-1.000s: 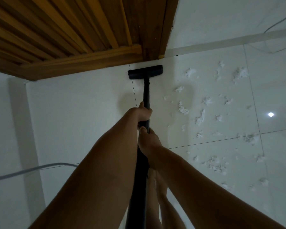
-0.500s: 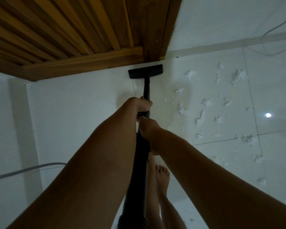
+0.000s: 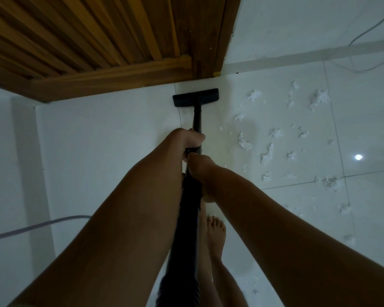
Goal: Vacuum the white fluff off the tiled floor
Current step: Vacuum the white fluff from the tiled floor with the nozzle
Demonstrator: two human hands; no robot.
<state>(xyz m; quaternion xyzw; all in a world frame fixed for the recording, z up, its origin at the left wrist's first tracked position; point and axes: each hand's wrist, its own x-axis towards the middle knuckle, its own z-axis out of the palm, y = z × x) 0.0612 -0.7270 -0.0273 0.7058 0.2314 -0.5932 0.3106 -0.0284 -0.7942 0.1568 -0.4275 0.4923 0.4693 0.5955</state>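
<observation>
Your left hand grips the long black vacuum tube and your right hand wraps it just behind. The flat black nozzle sits on the white tiled floor beside the slatted wooden frame. White fluff tufts lie scattered to the right of both hands.

Dim room, glossy white tiled floor, slatted wooden frame at eleven o'clock, white wall and pale skirting at one, thin cable at two, grey cord at eight, light glint at three.
</observation>
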